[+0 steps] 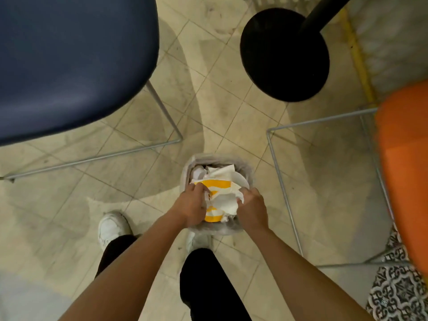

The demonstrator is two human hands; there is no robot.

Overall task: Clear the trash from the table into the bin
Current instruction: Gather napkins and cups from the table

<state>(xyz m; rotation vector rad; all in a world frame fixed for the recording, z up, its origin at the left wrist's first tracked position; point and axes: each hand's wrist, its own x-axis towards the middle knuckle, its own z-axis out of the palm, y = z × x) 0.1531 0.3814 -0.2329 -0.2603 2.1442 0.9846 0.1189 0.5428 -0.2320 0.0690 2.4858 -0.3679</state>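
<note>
Both hands are down at the bin (209, 156): the left hand (192, 206) and the right hand (253, 210) each have fingers curled into the crumpled white-and-yellow trash (223, 198), which sits heaped at the rim. Packed that full, I'd expect the paper to spring back and spill onto the floor (231, 117) once let go, and an off-centre shove might tip so small a bin. Open tile lies on both sides; the blue chair (69, 66), orange chair (405, 158) and black pedestal base (284, 54) stand well apart.

blue chair seat (69, 61) at left, orange chair seat (405, 163) at right, black round table base (284, 56), tiled floor (231, 117)
</note>
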